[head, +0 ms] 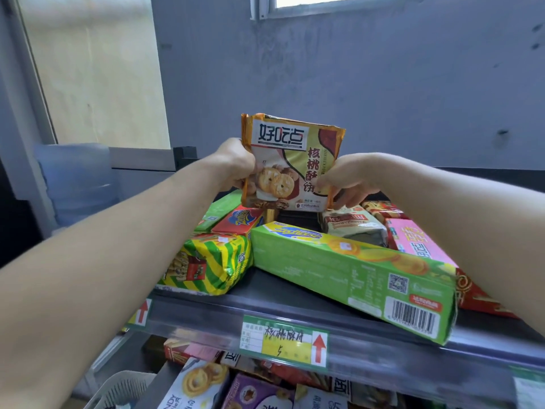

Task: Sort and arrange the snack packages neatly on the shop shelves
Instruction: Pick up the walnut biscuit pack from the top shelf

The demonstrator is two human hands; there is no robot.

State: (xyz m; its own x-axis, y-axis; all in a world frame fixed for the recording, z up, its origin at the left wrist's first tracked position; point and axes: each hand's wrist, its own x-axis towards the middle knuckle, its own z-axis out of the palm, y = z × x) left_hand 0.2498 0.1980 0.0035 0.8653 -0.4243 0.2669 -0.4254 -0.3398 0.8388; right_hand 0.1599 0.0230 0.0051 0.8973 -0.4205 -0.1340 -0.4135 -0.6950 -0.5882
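Both hands hold a gold walnut-cookie packet [292, 160] upright above the back of the top shelf [295, 317]. My left hand [234, 163] grips its left edge. My right hand [346, 178] pinches its lower right corner. Below lie a long green cookie box [348, 276], a yellow-and-green striped packet [206, 261], a red box [239, 221], a green box [219, 209], a beige packet [354, 227] and a pink packet [418, 240], all lying at mixed angles.
A price label [284, 339] with a red arrow sits on the shelf's front rail. The lower shelf holds several more snack boxes [256, 391]. A white basket [124, 388] is at lower left, and water jugs [76, 184] stand left by the grey wall.
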